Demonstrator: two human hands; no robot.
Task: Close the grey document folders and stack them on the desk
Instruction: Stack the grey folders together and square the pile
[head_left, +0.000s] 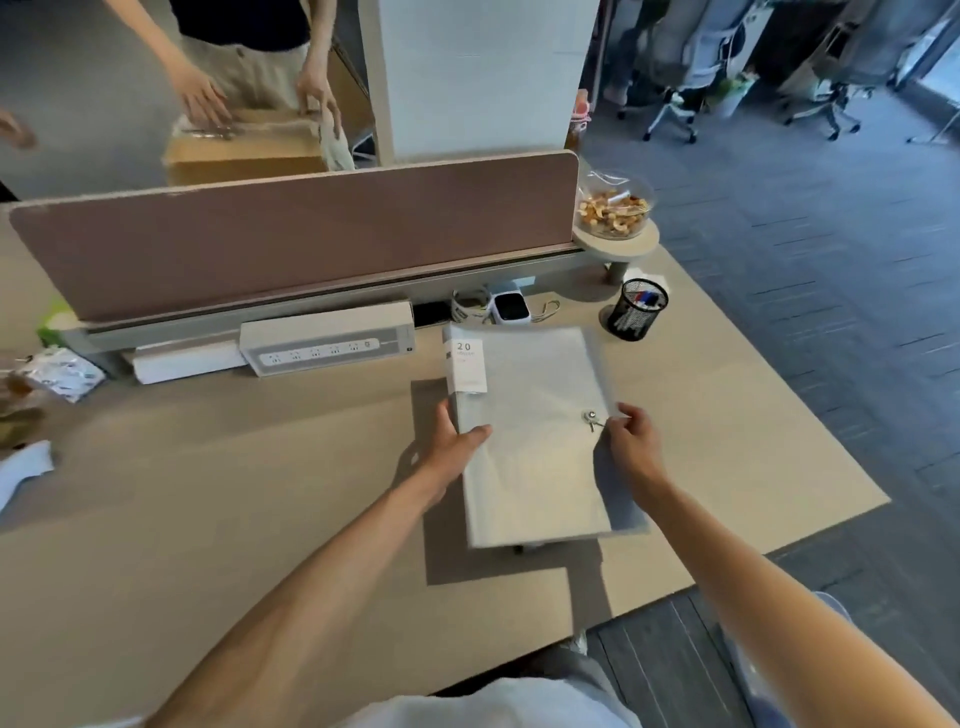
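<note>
Grey folder (540, 467): left hand (457, 447) grips its spine edge, right hand (631, 441) pinches the clasp string (596, 424).

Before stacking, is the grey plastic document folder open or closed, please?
Closed: the grey plastic document folder has its cover down flat; right hand pinches at its clasp.
</note>
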